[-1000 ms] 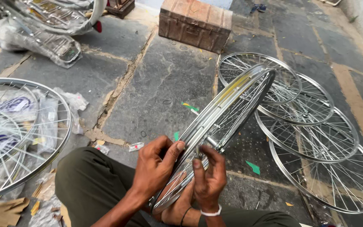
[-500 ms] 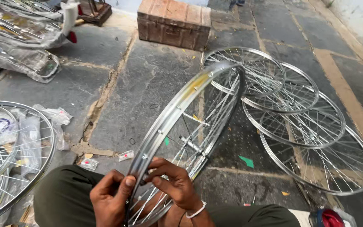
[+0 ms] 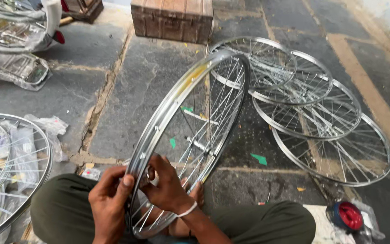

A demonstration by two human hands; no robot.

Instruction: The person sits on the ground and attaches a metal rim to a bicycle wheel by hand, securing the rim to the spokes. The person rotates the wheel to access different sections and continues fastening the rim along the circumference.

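A shiny spoked bicycle wheel rim (image 3: 172, 106) stands tilted on edge in front of my lap, its hub (image 3: 198, 145) showing between the spokes. My left hand (image 3: 109, 201) grips the near outer edge of the rim, thumb on top. My right hand (image 3: 168, 185) reaches through from the inside, its fingers pinched at a spoke end on the rim's inner face. A white band circles my right wrist. My bare foot (image 3: 197, 194) shows behind the spokes.
Several finished spoked wheels (image 3: 321, 117) lie overlapped on the stone floor at right. Another wheel (image 3: 5, 171) lies at left over plastic bags. A wooden box (image 3: 172, 20) stands at the back, wrapped bicycle parts (image 3: 14, 68) at far left, and a red-capped item (image 3: 346, 216) by my right knee.
The wheel has swung from a low slant to the right into a more upright stand, turning in my hands. My view has shifted down and right. Both hands kept hold of the near rim.
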